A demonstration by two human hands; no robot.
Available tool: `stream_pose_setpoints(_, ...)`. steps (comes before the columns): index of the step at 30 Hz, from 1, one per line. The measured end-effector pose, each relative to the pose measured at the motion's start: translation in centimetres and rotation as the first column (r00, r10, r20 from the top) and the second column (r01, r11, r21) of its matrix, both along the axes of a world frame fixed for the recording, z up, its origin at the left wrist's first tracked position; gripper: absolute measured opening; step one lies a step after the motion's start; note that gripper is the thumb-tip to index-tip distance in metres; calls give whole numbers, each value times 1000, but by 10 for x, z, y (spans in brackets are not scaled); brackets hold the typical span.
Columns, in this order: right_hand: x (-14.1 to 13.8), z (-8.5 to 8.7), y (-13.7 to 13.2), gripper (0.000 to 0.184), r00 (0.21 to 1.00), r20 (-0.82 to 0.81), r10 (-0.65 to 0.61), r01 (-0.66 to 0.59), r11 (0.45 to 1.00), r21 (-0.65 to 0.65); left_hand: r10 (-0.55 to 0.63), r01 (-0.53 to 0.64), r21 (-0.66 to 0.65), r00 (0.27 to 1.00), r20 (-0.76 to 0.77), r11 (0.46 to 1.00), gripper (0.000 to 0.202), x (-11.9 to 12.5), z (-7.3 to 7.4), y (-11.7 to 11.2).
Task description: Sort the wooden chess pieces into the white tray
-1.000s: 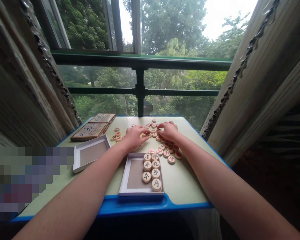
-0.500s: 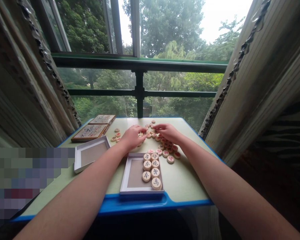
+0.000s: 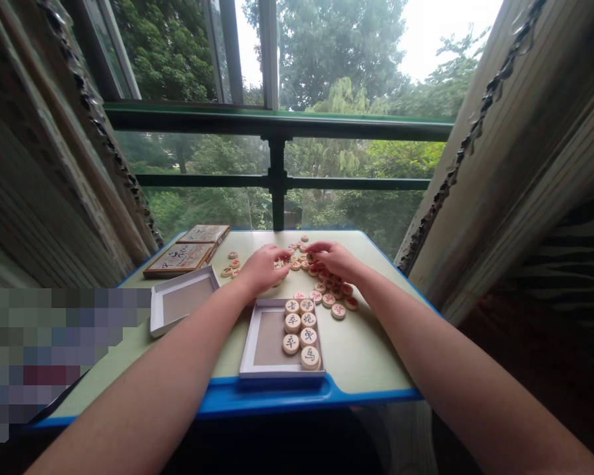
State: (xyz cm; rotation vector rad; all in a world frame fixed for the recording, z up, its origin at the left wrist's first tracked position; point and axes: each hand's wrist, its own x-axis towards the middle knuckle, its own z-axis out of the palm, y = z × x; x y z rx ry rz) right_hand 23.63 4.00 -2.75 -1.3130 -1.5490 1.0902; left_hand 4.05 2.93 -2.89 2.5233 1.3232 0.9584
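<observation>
Round wooden Chinese chess pieces [image 3: 329, 299] lie in a loose heap on the table, some with red characters, some with black. My left hand [image 3: 263, 269] reaches over the heap's left side, thumb and fingers apart, close around a few pieces. Opposite it, my right hand [image 3: 335, 260] has its fingertips closed on a black-lettered chess piece [image 3: 311, 257]; the palm hides part of the heap. Nearer me stands a shallow white box [image 3: 248, 343]. Along its right side sit two columns of black-lettered pieces [image 3: 308, 337], at least one of them stacked.
A second white tray, perhaps the lid [image 3: 154, 310], lies left of my left forearm. Behind it is a folded wooden board or case [image 3: 178, 258] with writing. Several stray pieces [image 3: 233, 255] lie beside it. The light table [image 3: 376, 343] has a blue rim; a window and curtains surround it.
My right hand has shifted very slightly right, and a black-lettered piece shows more plainly at its fingertips. My left hand stays nearly in place. The whole view has tilted slightly.
</observation>
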Motion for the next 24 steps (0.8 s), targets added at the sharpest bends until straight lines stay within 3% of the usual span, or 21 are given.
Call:
stream_pose_setpoints(3, 2, 2, 2, 23, 997, -16, -71, 71, 997, -8, 1, -1, -2, 1000, 2, 1000, 28, -1, 1, -1)
stream_pose_setpoints(7, 14, 6, 2, 30, 982, 97, -163, 165, 986, -15, 10, -10, -22, 1000, 15, 1000, 26, -1, 6, -8)
stream_pose_setpoints(11, 19, 7, 1, 36, 970, 161, -183, 175, 983, 63, -9, 18, -122, 997, 74, 992, 26, -4, 24, -23)
stream_pose_setpoints(14, 12, 12, -5, 34, 981, 136, -136, 110, 976, 187, -79, 108, -277, 990, 115, 955, 27, -10, 45, -40)
stream_pose_setpoints(17, 0, 25, -17, 30, 977, 210, -49, -22, 945, 325, -127, 158, -260, 983, 133, 953, 29, -19, 56, -61)
stream_pose_setpoints(20, -10, 42, -39, 20, 940, 339, -42, -81, 936, 343, -133, 144, -141, 988, 84, 980, 25, -28, 49, -82)
stream_pose_setpoints(24, -17, 47, -89, 21, 944, 314, -101, -41, 909, 414, -56, 71, -44, 960, 273, 997, 28, -41, 25, -103)
